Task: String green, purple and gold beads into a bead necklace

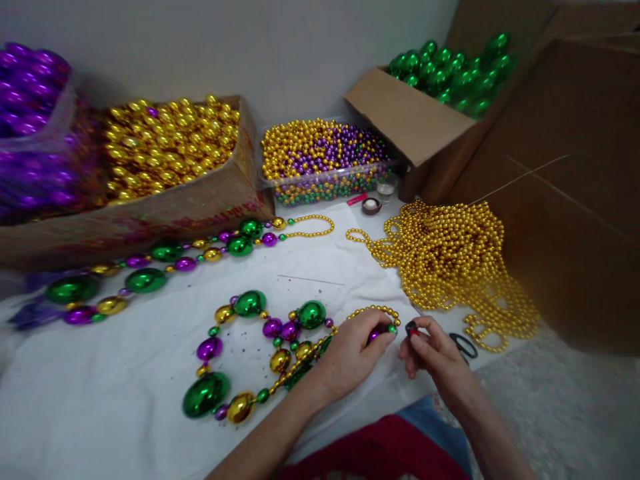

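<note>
Evidently close handwork, head view. Left hand (357,350) is closed, pinching the necklace (206,395) at a small green bead (393,329), a purple one tucked inside the fingers; presumably to keep that end steady and exposed. Right hand (435,347) grips a small black-and-red object (412,329), likely a lighter, upright and just beside the bead, not touching it. Such a hold probably keeps its top near the pinched end.

Necklace lies on the white cloth (125,380), in front of and beneath the left hand, looped loosely, perhaps to leave slack. Looks shiny, metallic: big green ovals, purple and gold ones between, tiny beads as spacers, a fine gold strand running to the hand.

Second necklace (145,280) stretched along the gold-bead box (200,200), maybe to stay out of the way. Gold strands (445,247) heaped on the right, likely for easy reach; scissors (465,347) beyond the right hand, partly hidden. Tub (325,175) of small beads at the back. Thin dark rod (310,280) and specks lie on the cloth.
</note>
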`<action>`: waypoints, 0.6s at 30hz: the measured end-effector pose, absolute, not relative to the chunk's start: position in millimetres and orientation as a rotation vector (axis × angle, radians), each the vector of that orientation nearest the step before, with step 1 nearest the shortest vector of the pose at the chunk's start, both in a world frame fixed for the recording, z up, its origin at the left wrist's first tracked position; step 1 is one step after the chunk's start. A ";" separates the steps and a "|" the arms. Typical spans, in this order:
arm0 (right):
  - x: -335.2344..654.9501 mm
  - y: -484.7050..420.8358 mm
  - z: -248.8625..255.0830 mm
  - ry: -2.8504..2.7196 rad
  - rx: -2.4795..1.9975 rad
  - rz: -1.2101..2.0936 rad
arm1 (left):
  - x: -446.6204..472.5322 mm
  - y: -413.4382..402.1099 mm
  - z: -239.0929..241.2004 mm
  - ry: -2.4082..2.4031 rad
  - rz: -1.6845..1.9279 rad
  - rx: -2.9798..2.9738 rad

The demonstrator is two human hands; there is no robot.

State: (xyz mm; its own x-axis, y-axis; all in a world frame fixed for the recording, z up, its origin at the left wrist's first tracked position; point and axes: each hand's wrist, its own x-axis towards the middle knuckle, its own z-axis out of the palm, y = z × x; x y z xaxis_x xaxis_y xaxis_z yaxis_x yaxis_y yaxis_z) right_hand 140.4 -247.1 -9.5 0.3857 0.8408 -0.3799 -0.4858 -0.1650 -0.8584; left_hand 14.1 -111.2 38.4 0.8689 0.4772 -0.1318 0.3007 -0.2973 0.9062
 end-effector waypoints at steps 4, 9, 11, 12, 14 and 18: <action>139.9 -251.0 -16.6 -0.346 -1.310 1.164 | 14.3 -111.1 37.4 0.539 0.188 1.943; 135.1 -250.0 -14.7 -0.272 -1.251 1.206 | 13.6 -112.8 38.0 0.513 0.163 1.980; 131.9 -248.3 -11.9 -0.295 -1.208 1.209 | 12.4 -113.6 39.1 0.497 0.152 1.979; 130.0 -247.3 -10.5 -0.310 -1.187 1.209 | 11.5 -114.0 39.6 0.485 0.149 1.973; 125.6 -245.5 -8.2 -0.321 -1.166 1.203 | 9.1 -114.4 40.4 0.477 0.150 1.959; 117.2 -243.6 -7.9 -0.279 -1.181 1.163 | 3.9 -114.4 40.6 0.505 0.162 1.946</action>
